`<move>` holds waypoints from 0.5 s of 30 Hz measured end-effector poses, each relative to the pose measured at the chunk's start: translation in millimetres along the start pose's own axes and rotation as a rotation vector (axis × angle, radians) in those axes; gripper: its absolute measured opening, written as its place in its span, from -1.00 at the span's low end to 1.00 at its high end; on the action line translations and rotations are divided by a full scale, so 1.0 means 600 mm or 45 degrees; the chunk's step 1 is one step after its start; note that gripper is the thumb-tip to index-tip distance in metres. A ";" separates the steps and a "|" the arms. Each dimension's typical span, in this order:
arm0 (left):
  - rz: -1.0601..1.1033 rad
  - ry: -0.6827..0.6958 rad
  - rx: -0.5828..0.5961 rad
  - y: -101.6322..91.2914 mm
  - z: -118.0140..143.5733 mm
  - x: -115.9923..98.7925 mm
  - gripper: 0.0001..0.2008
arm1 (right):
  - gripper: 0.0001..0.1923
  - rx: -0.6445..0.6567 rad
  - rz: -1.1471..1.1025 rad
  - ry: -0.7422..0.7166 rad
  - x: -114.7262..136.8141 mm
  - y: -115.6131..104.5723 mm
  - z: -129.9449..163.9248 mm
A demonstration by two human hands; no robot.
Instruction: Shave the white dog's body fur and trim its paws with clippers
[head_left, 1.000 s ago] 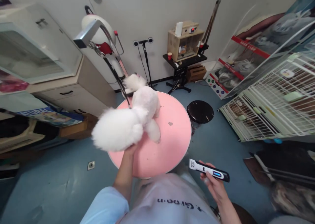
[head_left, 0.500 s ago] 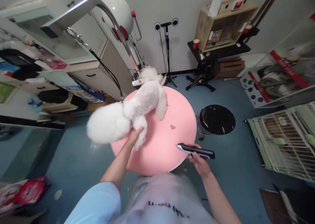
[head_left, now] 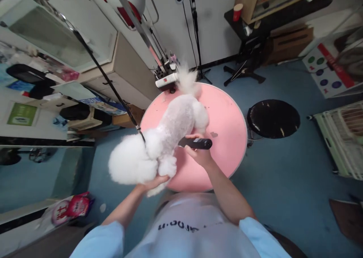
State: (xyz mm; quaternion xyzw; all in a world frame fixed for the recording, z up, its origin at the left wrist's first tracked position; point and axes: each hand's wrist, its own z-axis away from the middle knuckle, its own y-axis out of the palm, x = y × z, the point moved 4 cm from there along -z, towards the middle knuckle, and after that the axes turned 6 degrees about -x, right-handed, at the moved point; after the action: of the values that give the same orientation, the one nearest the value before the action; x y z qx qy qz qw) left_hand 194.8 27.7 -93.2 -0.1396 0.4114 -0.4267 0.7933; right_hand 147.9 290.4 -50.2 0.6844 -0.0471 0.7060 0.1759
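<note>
From afar, I had the dog point(head_left: 178, 118) on the table point(head_left: 227, 110) — likely soft, light, wriggly, best held by a foreleg point(head_left: 167, 166); my left hand point(head_left: 154, 183) gripped there, my right hand point(head_left: 200, 156) the clipper point(head_left: 198, 143).

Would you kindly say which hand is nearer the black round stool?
Right. The right hand is over the pink table, left of the stool; the left hand is farther left, holding the white dog's foreleg.
</note>
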 end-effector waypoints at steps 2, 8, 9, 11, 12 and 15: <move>-0.053 0.019 0.050 -0.014 0.013 0.011 -0.27 | -0.69 0.031 -0.034 0.044 -0.044 0.023 0.038; -0.339 0.205 0.208 -0.062 0.031 0.014 -0.19 | -0.70 -0.170 -0.137 -0.006 -0.104 0.042 0.130; -0.356 0.246 0.211 -0.067 0.032 0.011 -0.20 | -0.71 -0.241 -0.190 -0.034 -0.103 0.044 0.139; -0.336 0.301 0.213 -0.072 0.034 0.005 -0.20 | -0.68 -0.260 -0.239 -0.116 -0.102 0.058 0.152; -0.314 0.309 0.216 -0.073 0.035 0.003 -0.19 | -0.67 -0.203 -0.218 -0.160 -0.103 0.069 0.156; -0.216 0.265 0.160 -0.078 0.037 0.009 -0.17 | -0.67 -0.030 -0.101 -0.263 -0.115 0.098 0.171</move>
State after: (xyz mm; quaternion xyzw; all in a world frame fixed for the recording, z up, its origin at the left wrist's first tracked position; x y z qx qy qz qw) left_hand 186.9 -7.4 -55.6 -0.0787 0.4507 -0.5292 0.7146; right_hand 227.0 191.2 -102.0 0.7528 -0.0460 0.6235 0.2059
